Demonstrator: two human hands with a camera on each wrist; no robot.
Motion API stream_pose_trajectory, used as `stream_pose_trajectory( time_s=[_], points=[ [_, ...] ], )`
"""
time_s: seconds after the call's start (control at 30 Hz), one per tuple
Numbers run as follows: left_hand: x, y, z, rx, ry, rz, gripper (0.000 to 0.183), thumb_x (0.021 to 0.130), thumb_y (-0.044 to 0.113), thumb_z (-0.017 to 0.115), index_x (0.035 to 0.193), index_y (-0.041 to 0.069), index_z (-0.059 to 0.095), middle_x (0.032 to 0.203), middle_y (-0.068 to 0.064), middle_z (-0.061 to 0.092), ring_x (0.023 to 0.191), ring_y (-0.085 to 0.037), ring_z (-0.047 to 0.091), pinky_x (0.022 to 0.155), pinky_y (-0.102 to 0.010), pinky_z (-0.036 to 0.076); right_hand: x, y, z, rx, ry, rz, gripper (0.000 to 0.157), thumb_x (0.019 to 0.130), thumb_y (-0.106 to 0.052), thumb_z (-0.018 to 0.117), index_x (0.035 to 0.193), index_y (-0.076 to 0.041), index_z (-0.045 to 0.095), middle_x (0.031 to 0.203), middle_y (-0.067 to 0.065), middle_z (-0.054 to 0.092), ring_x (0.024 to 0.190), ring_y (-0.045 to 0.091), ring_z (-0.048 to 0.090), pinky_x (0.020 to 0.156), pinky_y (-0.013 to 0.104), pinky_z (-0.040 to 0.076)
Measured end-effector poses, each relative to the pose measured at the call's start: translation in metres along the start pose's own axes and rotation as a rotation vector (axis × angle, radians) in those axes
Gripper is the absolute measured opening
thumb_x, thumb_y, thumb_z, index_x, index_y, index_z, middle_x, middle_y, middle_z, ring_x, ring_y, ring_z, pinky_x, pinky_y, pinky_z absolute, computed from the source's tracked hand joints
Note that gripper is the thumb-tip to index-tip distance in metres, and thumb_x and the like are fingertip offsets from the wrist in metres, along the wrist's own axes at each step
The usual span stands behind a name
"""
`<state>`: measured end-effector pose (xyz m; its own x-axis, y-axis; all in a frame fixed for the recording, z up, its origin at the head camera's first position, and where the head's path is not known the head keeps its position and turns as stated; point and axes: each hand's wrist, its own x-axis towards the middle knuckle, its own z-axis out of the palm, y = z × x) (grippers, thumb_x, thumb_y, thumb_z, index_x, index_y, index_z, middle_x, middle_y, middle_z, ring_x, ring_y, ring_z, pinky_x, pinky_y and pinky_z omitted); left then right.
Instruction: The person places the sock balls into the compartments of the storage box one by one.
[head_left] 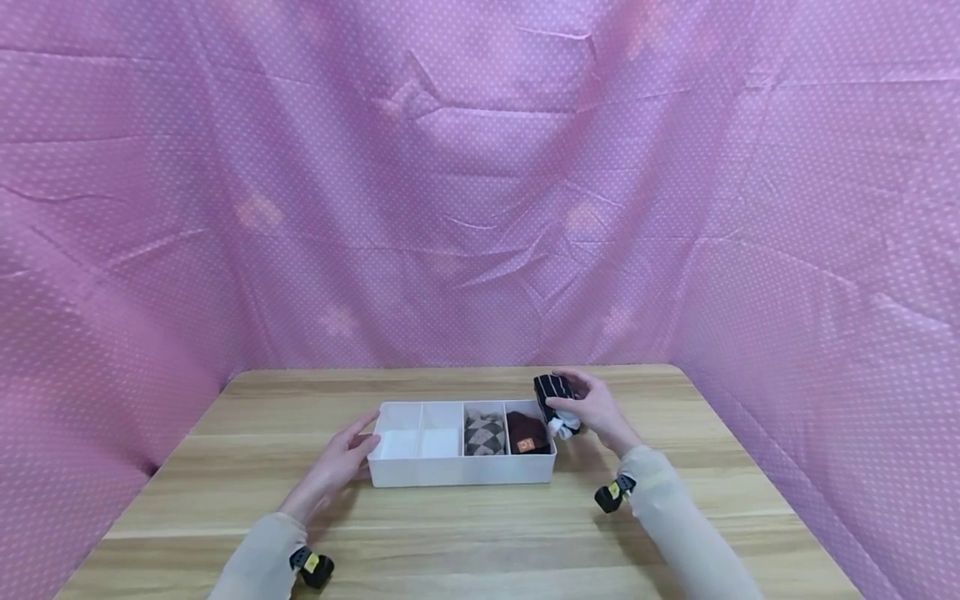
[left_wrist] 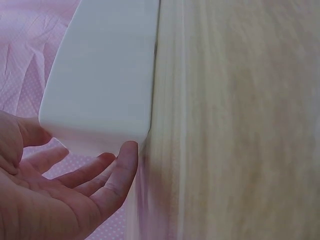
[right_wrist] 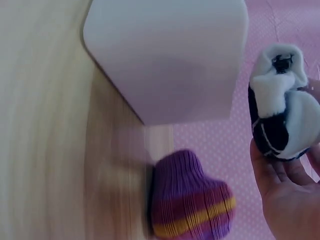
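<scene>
My right hand (head_left: 596, 408) holds a rolled black sock pair (head_left: 553, 390) with white stripes and white parts, just above the right end of a white divided box (head_left: 461, 473). In the right wrist view the white folds of this roll (right_wrist: 272, 95) face the camera. My left hand (head_left: 341, 461) grips the box's left end, with the thumb by the rim and the fingers against the end wall (left_wrist: 85, 140). A grey argyle sock roll (head_left: 485, 435) and a dark maroon sock roll (head_left: 528, 429) with an orange label fill the two right compartments. The two left compartments hold nothing.
A purple ribbed sock roll (right_wrist: 192, 200) with a yellow stripe lies on the wooden table (right_wrist: 45, 150) beyond the box's right end; the head view does not show it. Pink dotted cloth (head_left: 480, 208) hangs behind the table and along both sides.
</scene>
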<state>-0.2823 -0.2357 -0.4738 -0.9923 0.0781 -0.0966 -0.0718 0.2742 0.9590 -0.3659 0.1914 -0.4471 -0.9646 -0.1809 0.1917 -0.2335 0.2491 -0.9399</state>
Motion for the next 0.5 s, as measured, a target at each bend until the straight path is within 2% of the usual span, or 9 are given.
stream_pose_trajectory(
  time_s=[0.27,0.5],
  points=[
    [0.002,0.002,0.001,-0.012,-0.003,0.019,0.056,0.105,0.02,0.044,0.157,0.019,0.022,0.147,-0.033,0.038,0.123,-0.042,0.055,0.092,-0.046,0.057,0.006,-0.006,0.018,0.024,0.016,-0.007,0.063,0.08,-0.019,0.081,0.137,-0.01,0.055,0.136,0.016,0.059,0.115,0.023,0.059,0.089,0.022,0.051],
    [0.003,-0.001,0.0,-0.017,-0.002,0.021,0.056,0.106,0.018,0.042,0.157,0.018,0.021,0.146,-0.034,0.039,0.124,-0.043,0.054,0.091,-0.047,0.057,0.006,-0.011,0.04,0.057,0.007,0.02,0.061,0.078,-0.017,0.083,0.134,-0.014,0.058,0.131,0.013,0.063,0.111,0.022,0.062,0.087,0.028,0.056]
  ],
)
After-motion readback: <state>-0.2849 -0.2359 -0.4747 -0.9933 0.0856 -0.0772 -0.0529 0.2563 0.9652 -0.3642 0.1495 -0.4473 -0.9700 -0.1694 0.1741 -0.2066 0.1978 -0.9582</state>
